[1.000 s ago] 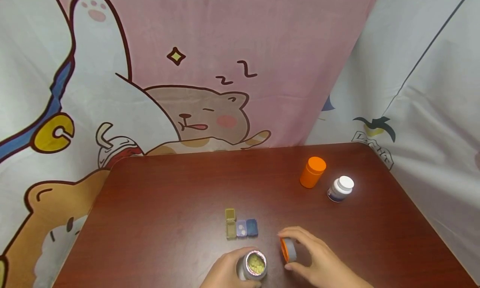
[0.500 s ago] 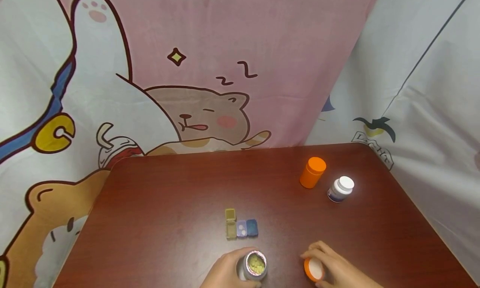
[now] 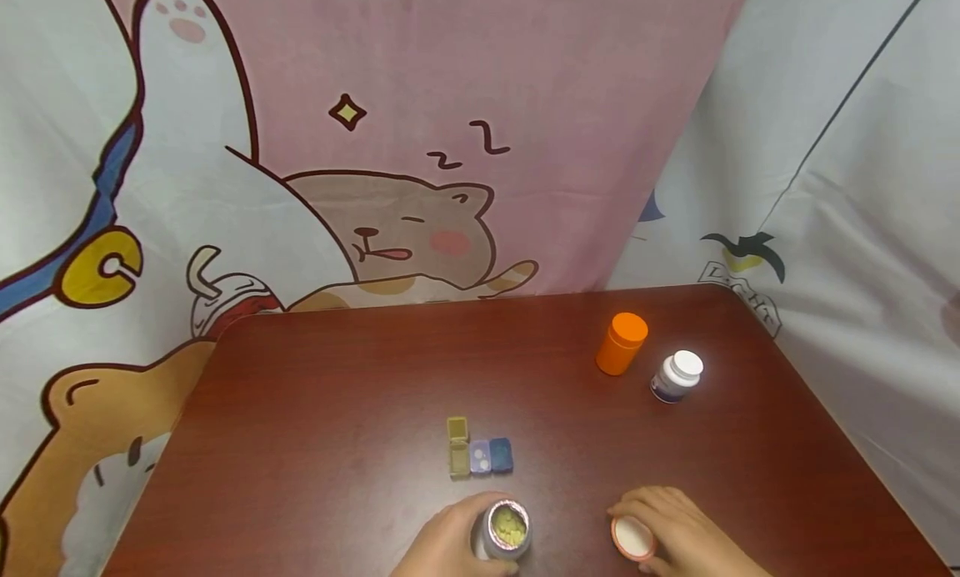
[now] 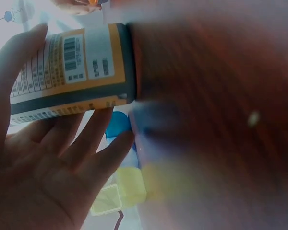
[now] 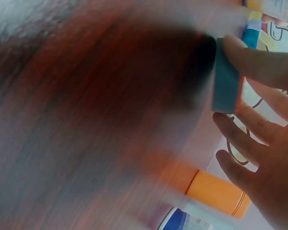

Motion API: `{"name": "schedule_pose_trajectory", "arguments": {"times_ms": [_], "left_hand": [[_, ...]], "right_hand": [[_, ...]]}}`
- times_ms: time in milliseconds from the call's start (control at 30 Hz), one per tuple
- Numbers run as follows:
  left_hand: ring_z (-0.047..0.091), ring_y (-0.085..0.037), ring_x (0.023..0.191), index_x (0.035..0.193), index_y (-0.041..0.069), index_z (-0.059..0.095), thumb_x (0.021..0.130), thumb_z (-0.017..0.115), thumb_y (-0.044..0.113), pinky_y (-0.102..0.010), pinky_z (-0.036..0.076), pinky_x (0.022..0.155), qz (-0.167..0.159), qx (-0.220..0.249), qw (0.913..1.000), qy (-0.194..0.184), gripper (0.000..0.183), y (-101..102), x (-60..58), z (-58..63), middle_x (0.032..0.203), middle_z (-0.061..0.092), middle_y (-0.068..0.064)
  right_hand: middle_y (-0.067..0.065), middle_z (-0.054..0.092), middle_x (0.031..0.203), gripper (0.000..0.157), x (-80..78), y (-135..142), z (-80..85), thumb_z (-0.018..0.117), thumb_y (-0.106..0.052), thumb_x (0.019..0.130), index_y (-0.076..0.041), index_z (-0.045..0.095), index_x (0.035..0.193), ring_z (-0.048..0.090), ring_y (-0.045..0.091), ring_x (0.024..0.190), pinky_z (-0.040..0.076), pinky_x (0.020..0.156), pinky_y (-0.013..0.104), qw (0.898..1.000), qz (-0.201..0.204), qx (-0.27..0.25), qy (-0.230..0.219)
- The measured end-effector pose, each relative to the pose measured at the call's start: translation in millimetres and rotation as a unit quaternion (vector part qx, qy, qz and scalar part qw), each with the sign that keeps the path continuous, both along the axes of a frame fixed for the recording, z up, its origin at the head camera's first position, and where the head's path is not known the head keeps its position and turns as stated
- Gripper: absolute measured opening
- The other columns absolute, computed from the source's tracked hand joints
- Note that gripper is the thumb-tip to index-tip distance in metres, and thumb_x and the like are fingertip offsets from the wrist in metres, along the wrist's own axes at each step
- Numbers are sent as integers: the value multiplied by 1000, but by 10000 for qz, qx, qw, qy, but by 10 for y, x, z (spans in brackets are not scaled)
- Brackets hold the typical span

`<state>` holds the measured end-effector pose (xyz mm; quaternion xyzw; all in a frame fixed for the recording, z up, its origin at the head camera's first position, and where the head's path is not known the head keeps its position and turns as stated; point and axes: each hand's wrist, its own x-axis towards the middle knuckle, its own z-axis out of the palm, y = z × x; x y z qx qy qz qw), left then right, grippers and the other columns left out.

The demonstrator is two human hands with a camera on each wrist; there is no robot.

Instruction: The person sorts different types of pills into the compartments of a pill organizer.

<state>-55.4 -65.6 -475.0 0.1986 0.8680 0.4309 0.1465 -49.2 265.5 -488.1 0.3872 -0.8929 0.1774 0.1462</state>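
Note:
My left hand grips an uncapped bottle by its sides, low at the front of the table. Yellowish tablets show inside its foil-edged mouth. The left wrist view shows the barcode label on the bottle. To the right, my right hand holds the bottle's cap between thumb and fingers, white inner side facing up, down at the tabletop. Its grey outer side faces the table in the right wrist view. Beyond the bottle lies a small pill organizer; its yellow lid is flipped back, and white pills sit in the lilac compartment.
An orange bottle with an orange cap stands at the back right of the brown table. Beside it is a white bottle with its cap on. A cartoon-printed cloth hangs behind the table.
My right hand has moved right and down with the cap, turning it from on edge to white side up. My left hand and the bottle have stayed in place.

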Motion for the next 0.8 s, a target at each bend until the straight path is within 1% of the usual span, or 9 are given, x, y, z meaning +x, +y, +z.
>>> {"name": "schedule_pose_trajectory", "arguments": {"times_ms": [133,233,333,433,533,600,667,733,800], "left_hand": [[58,-4,96,120,34,58,63,82,39,-40,53,82,-85,-212,9997,87,62,-11,6,6,109,66,16],[58,-3,94,120,37,56,65,80,44,-39,54,78,-122,-368,9992,133,60,-15,12,6,108,65,17],[58,-3,93,119,37,55,66,77,49,-38,54,77,-171,-509,9984,188,59,-22,12,8,108,65,17],[58,-3,96,120,37,54,67,76,50,-39,54,82,-229,-550,9982,83,59,-39,5,22,109,65,18],[57,-5,98,124,36,53,65,78,49,-41,53,83,-318,-574,9978,8,65,-97,-9,41,113,64,16],[58,-10,103,128,31,51,65,77,51,-43,53,87,-384,-653,9970,125,71,-164,-25,63,119,64,11],[58,-16,107,131,25,50,67,75,50,-46,52,89,-442,-710,9956,419,73,-242,-49,89,123,64,4],[57,-20,112,132,19,50,71,73,45,-49,51,92,-387,-700,9942,724,70,-316,-81,118,126,64,0],[58,-21,111,130,17,52,75,72,34,-52,50,92,-222,-495,9949,847,61,-368,-127,139,123,66,-1]], "right_hand": [[-16,61,104,64,17,-6,-4,82,-24,49,-24,63,110,53,8,92,49,75,36,9994,-185,268,-100],[-16,60,106,64,31,-13,8,82,-24,50,-24,63,111,53,8,94,52,75,39,9982,-269,460,-266],[-15,60,107,65,33,-21,16,82,-23,50,-23,63,112,53,8,94,53,75,40,9979,-251,521,-286],[-12,61,107,68,30,-32,16,82,-21,47,-20,63,112,54,10,94,52,74,40,9984,-147,492,-255],[-10,62,108,70,37,-47,27,82,-19,47,-19,62,114,54,11,94,52,73,41,9977,-127,506,-430],[-11,61,111,68,52,-67,60,82,-22,53,-20,61,117,54,11,96,53,75,43,9948,-234,599,-790],[-11,60,115,64,64,-101,113,80,-27,62,-23,58,121,53,12,99,53,78,46,9880,-401,709,-1314],[-10,60,118,59,69,-153,185,77,-33,70,-24,56,124,53,13,102,53,81,49,9786,-489,713,-1865],[-9,60,120,57,62,-228,249,74,-38,75,-24,54,127,53,13,102,52,82,51,9723,-455,576,-2218]]}}
